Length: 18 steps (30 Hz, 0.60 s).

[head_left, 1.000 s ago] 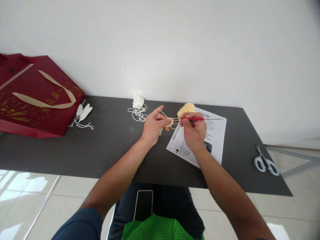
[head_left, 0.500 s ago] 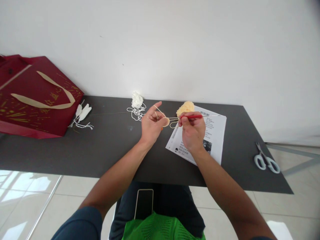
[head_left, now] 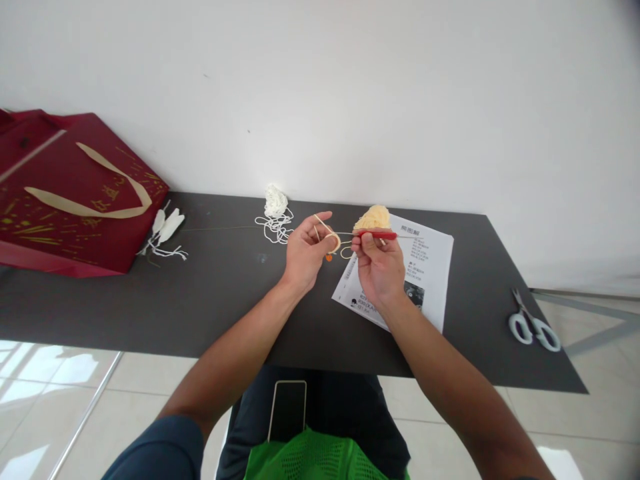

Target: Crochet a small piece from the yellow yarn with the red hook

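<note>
My left hand is closed on a small round piece of cream crochet work, with a strand of yarn running up over its raised forefinger. A small orange marker hangs below the piece. In my right hand is a crochet hook with a red handle, held level, its metal shaft pointing left at the crochet work. A loop of cream yarn dangles between the hands. Just behind my right hand sits the ball of cream yarn.
A printed paper sheet lies under my right hand. White yarn lies behind my left hand, white crocheted pieces beside a red bag. Scissors lie near the table's right end. A phone rests on my lap.
My right hand has moved slightly left and turned, bringing the hook closer to the crochet work. The long yarn strands stretched between the hands have shortened. My left forefinger has lowered a little.
</note>
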Available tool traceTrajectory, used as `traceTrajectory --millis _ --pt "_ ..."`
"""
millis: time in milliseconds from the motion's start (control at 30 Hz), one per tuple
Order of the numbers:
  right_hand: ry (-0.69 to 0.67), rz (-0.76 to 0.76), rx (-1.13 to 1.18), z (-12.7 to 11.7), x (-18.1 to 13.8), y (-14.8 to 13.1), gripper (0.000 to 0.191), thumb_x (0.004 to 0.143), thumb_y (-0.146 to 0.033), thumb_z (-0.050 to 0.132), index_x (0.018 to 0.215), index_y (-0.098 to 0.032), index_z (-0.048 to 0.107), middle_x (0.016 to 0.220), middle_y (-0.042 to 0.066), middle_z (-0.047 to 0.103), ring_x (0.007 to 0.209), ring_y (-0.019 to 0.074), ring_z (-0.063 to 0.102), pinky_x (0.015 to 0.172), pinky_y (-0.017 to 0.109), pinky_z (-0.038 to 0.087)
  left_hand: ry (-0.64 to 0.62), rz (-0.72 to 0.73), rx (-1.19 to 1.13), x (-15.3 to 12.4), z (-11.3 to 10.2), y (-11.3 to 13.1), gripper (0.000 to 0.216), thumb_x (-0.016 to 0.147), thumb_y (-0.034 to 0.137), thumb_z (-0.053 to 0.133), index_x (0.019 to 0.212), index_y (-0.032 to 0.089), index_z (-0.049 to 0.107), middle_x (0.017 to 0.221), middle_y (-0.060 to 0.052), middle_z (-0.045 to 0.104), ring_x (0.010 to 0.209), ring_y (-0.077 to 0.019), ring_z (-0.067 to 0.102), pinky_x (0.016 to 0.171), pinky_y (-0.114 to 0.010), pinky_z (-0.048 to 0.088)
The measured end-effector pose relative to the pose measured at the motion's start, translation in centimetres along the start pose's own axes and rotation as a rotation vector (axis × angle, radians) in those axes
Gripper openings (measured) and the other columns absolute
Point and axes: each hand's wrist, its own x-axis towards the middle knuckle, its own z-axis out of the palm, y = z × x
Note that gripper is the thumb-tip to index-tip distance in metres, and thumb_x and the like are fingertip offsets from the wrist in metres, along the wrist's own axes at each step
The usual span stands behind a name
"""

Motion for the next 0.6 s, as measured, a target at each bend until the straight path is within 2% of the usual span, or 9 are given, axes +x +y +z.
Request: traceTrajectory --millis 133,267,467,600 --pt "0.05 0.02 0.006 0.5 -0.4 0.3 0.019 0.076 -0.031 0.09 0.086 -0.024 0.076 0.09 -0.002 0.08 0.072 0.0071 0.072 0.068 0.018 0.065 0.059 0.029 0.002 0.0 0.2 0.1 0.056 0.067 0.013 0.086 0.12 0.019 0.068 0.081 0.003 0.07 0.067 -0.0072 0.06 0.063 -0.021 0.046" --pt "0.057 0.015 0.004 0.9 -0.7 0.4 0.02 0.076 -0.031 0.09 0.086 -0.023 0.075 0.091 -0.002 0.081 0.073 0.007 0.073 0.069 0.017 0.065 0.095 0.03 0.017 -0.1 0.4 0.3 0.064 0.069 0.018 0.087 0.129 0.018 0.063 0.079 0.004 0.071 0.065 -0.0079 0.061 0.061 -0.022 0.047" --pt "0.035 -0.026 -0.063 1.0 -0.9 0.7 0.019 0.079 -0.032 0.087 0.089 -0.024 0.073 0.092 -0.001 0.08 0.071 0.01 0.072 0.07 0.026 0.067 0.061 0.049 0.166 -0.3 0.1 0.4 0.076 0.072 0.019 0.084 0.143 0.019 0.057 0.079 0.004 0.072 0.064 -0.0083 0.06 0.059 -0.021 0.047" --pt "0.032 -0.123 -0.14 0.9 -1.2 1.0 0.016 0.082 -0.03 0.085 0.093 -0.024 0.075 0.092 -0.001 0.081 0.072 0.0119 0.074 0.07 0.028 0.066 0.036 0.069 0.23 -0.4 0.0 0.5 0.079 0.075 0.021 0.082 0.149 0.022 0.055 0.081 0.003 0.075 0.063 -0.0089 0.061 0.059 -0.022 0.047"
